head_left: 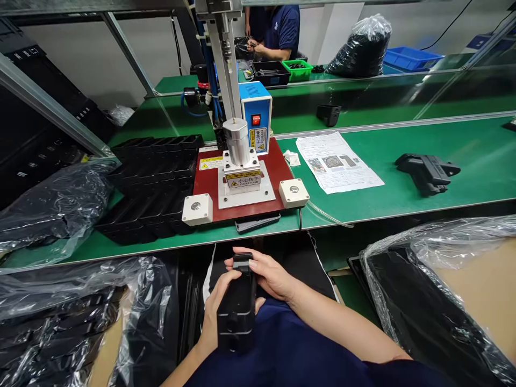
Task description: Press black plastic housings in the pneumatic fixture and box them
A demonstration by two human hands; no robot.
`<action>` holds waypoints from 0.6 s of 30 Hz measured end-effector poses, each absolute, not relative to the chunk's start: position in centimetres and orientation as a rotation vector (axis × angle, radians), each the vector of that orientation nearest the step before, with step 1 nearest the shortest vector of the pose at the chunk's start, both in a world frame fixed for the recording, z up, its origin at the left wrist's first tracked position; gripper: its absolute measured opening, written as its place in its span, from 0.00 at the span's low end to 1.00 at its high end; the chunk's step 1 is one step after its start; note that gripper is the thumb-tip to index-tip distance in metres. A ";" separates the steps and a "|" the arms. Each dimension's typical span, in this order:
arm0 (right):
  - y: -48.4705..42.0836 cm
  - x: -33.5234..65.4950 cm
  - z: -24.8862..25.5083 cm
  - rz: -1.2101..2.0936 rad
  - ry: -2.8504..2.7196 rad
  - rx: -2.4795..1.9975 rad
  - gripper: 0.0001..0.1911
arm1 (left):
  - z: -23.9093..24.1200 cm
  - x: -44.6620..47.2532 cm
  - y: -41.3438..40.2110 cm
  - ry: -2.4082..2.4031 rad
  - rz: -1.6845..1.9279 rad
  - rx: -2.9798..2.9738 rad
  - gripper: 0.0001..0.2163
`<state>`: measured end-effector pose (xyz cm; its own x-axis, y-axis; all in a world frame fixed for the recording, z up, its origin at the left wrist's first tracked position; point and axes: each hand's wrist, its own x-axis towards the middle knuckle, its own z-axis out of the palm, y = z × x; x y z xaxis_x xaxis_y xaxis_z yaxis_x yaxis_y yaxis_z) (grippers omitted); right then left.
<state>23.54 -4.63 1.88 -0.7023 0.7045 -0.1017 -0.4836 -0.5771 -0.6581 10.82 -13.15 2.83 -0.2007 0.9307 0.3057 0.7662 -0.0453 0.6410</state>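
Over my lap, below the bench edge, I hold a black plastic housing, long and box-shaped with a narrower end pointing away from me. My left hand is wrapped round its left side, thumb on top near the far end. Around the far end and right side curls my right hand, with its thumb at a small greyish piece on the housing. Parts of the fingers are hidden beneath it. Straight ahead stands a press on a red base plate, with white button boxes at its front corners.
Black trays are stacked left of the press. A printed sheet and black plastic parts lie on the green bench to the right. Plastic-lined cartons flank me. Across the bench, a person works beside a green bin.
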 end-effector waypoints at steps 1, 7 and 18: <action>-4.7 23.5 1.9 2.273 -0.797 -0.464 0.29 | 2.7 10.6 -13.3 1.960 1.096 1.831 0.19; -4.9 23.3 1.9 2.310 -0.764 -0.464 0.28 | 3.0 9.7 -13.6 1.815 1.034 1.720 0.14; -5.0 23.4 1.7 2.317 -0.749 -0.465 0.29 | 3.0 9.7 -13.8 1.796 1.033 1.621 0.12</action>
<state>23.36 -4.98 1.72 -0.7256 0.6761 -0.1280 -0.4731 -0.6253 -0.6206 9.68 -13.75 3.00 -0.1615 0.9796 0.1197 0.5960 0.0002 0.8030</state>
